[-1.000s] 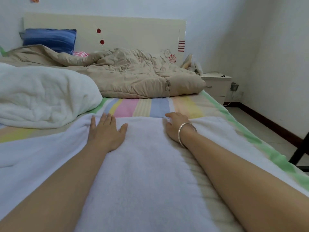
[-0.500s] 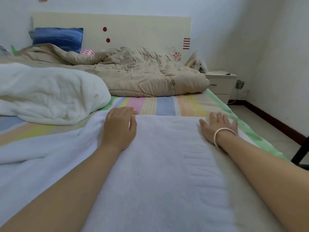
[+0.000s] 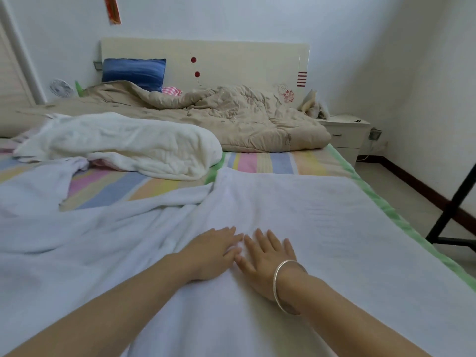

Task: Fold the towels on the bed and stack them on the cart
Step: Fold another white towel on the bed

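A large white towel [image 3: 296,202] lies spread flat over the near right part of the bed. My left hand [image 3: 211,253] and my right hand [image 3: 268,261] rest side by side on its middle, palms down, fingers straight, fingertips nearly touching. A silver bangle sits on my right wrist. A second white towel [image 3: 77,240] lies rumpled to the left, partly under the flat one. A bunched cream-white towel [image 3: 123,143] lies further back on the left. The cart is not in view.
The striped bedsheet [image 3: 265,162] shows beyond the towel. A crumpled beige quilt [image 3: 231,117] and a blue pillow [image 3: 134,72] lie by the headboard. A white nightstand [image 3: 345,132] stands at the right; a black frame leg [image 3: 453,202] stands on the floor.
Both hands have slid back from the towel's far edge toward me and come together at its middle. The view has pulled back and shows more of the bed.
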The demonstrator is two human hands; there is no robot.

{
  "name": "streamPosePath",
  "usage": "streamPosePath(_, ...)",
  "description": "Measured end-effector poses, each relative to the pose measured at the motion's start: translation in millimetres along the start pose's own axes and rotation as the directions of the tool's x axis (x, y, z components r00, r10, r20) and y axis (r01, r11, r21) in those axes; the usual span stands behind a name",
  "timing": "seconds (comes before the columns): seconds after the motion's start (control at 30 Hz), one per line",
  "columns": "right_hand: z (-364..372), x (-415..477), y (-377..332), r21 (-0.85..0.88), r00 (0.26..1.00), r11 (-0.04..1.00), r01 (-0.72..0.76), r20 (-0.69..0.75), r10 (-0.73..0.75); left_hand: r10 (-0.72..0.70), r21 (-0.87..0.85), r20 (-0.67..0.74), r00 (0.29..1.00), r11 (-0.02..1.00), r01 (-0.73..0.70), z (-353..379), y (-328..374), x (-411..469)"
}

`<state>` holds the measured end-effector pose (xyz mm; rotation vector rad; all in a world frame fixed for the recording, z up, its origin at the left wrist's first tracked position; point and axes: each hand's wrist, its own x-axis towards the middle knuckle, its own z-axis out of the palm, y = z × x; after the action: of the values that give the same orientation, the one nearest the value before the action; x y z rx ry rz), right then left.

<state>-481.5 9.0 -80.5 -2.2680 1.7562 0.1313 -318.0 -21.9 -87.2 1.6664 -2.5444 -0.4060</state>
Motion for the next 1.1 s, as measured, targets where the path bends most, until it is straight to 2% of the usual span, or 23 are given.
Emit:
streamPosePath(0.07,12.5,-33.5,-33.8,0.026,1.000,1.000,-0.003,0.023,0.002,0.021,-0.017,-0.007,1.000,1.000,-0.021,-4.4,-9.2,-41.6)
streamPosePath(0.13,23.2,-72.0,-73.3,0.049,0.999,0.998,-0.028,0.043,0.026,0.028,-0.114,-0.034,0.999,0.993,-0.032,-15.5,-22.3,-94.5)
streamPosePath(0.27,43.8,-137.3,-152.6,0.094,0.993,0.989,-0.111,0.037,0.108,0.004,-0.273,-0.191,0.982,0.960,-0.057,-40.4,-48.6,-199.3)
streamPosePath(0.4,55.3,-170.4,-218.3,0.245,0.982,0.965,-0.095,-0.135,0.131,-0.039,-0.333,-0.304,0.952,0.941,-0.068,-43.6,-83.6,-287.1)
streamPosePath(0.5,52.1,-183.4,-265.8,0.248,0.949,0.968,0.026,-0.310,0.054,-0.116,-0.376,-0.336,0.935,0.927,-0.020,-42.2,-113.7,-341.2)
streamPosePath(0.57,48.7,-186.8,-293.3,0.193,0.935,0.977,0.096,-0.353,-0.022,-0.180,-0.396,-0.353,0.918,0.918,0.027,-42.1,-129.4,-368.2)
streamPosePath(0.7,47.1,-181.8,-335.6,0.051,0.937,0.985,0.164,-0.320,-0.139,-0.332,-0.474,-0.351,0.875,0.869,0.140,-41.6,-150.9,-413.3)
streamPosePath(0.87,41.9,-153.1,-368.3,0.047,0.933,0.964,0.260,-0.271,-0.238,-0.475,-0.531,-0.326,0.818,0.808,0.257,-50.4,-185.0,-435.4)
streamPosePath(1.0,26.3,-104.3,-399.5,0.010,0.904,0.947,0.322,-0.302,-0.304,-0.566,-0.570,-0.333,0.754,0.758,0.317,-62.8,-228.8,-421.2)
streamPosePath(1.1,13.4,-38.4,-433.4,-0.115,0.839,0.901,0.419,-0.330,-0.433,-0.611,-0.622,-0.306,0.730,0.709,0.333,-70.4,-271.0,-395.3)
